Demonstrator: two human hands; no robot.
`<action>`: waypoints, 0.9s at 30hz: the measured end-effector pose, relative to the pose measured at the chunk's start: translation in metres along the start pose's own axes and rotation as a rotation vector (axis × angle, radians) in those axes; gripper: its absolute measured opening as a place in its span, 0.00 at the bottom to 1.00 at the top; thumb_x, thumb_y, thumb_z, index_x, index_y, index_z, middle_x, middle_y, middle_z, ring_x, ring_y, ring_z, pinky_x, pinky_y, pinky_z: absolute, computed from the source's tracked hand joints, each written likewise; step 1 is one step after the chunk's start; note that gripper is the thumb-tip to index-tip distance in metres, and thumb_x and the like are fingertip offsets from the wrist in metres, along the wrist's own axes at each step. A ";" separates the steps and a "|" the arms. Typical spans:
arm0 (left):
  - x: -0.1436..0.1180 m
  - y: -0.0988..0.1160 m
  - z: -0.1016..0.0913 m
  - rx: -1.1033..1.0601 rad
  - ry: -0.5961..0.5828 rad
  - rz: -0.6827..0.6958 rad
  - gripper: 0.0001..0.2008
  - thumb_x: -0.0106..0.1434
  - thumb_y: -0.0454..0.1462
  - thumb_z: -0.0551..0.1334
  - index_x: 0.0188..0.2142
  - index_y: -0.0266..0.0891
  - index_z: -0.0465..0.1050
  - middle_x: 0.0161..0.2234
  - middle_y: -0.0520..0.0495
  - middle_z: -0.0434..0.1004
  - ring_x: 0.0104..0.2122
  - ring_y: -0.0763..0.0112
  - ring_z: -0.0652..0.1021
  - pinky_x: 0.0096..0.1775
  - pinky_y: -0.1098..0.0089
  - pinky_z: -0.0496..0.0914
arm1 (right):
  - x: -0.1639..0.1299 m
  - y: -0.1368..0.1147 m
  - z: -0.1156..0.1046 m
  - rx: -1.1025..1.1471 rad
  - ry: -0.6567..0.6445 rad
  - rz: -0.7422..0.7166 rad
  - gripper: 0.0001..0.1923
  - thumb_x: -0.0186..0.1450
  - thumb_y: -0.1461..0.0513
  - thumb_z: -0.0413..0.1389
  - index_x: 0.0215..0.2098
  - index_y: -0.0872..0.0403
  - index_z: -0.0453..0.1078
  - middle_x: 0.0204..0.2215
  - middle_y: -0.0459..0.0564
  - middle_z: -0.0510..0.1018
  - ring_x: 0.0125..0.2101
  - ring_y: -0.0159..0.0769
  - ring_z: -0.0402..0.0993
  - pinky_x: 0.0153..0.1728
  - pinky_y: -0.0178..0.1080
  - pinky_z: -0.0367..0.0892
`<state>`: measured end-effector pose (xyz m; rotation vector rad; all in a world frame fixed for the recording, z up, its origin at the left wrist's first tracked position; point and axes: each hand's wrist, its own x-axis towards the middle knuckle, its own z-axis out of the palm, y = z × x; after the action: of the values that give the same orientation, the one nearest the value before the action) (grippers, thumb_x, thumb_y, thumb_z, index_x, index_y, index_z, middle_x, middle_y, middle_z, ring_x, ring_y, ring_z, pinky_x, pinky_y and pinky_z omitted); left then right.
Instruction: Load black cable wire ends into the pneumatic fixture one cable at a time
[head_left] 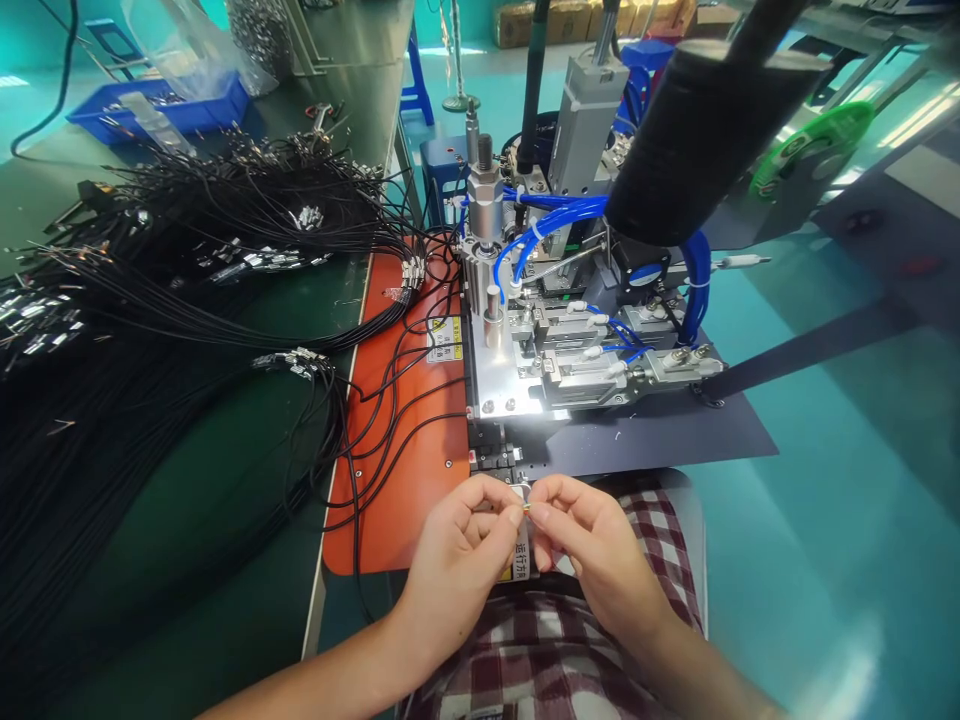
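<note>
My left hand (469,545) and my right hand (581,535) meet in front of my lap, both closed in a pinch. Between their fingertips is a tiny cable end (526,508) with yellowish and reddish bits showing; the fingers cover most of it. Just beyond them stands a metal machine (510,375) with blue air hoses (551,215). Left of the hands, several loose black cables (390,400) cross an orange-red plate (420,500) and run up to the machine's edge.
A dark green table (225,420) at left carries large bundles of black cables (187,300) with metal ends. Behind them sits a blue tray (169,115). A thick black cylinder (697,140) hangs at upper right over the machine, with a green reel (814,150) beyond.
</note>
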<state>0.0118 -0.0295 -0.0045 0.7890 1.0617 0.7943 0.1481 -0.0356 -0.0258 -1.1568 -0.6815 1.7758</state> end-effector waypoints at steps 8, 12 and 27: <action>-0.005 -0.004 -0.002 0.237 0.012 0.170 0.05 0.66 0.37 0.57 0.33 0.38 0.66 0.27 0.51 0.73 0.25 0.73 0.76 0.28 0.74 0.69 | -0.001 -0.005 0.002 0.020 -0.005 0.059 0.10 0.58 0.59 0.61 0.24 0.55 0.69 0.14 0.40 0.68 0.17 0.26 0.62 0.23 0.32 0.57; -0.005 -0.008 -0.006 0.403 0.078 0.251 0.06 0.65 0.38 0.58 0.33 0.39 0.69 0.31 0.50 0.70 0.26 0.74 0.72 0.29 0.74 0.67 | -0.002 -0.004 0.003 0.020 -0.020 0.083 0.12 0.57 0.58 0.61 0.22 0.55 0.66 0.14 0.39 0.66 0.17 0.25 0.59 0.23 0.32 0.55; -0.002 0.001 -0.001 0.170 -0.018 -0.043 0.11 0.61 0.43 0.61 0.29 0.37 0.65 0.15 0.61 0.53 0.16 0.82 0.54 0.19 0.79 0.49 | -0.016 -0.014 -0.007 -0.428 -0.025 -0.049 0.10 0.66 0.57 0.52 0.28 0.52 0.63 0.18 0.41 0.66 0.20 0.31 0.63 0.23 0.34 0.59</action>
<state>0.0099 -0.0308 -0.0029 0.9121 1.1367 0.6656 0.1620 -0.0435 -0.0106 -1.3844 -1.1344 1.6498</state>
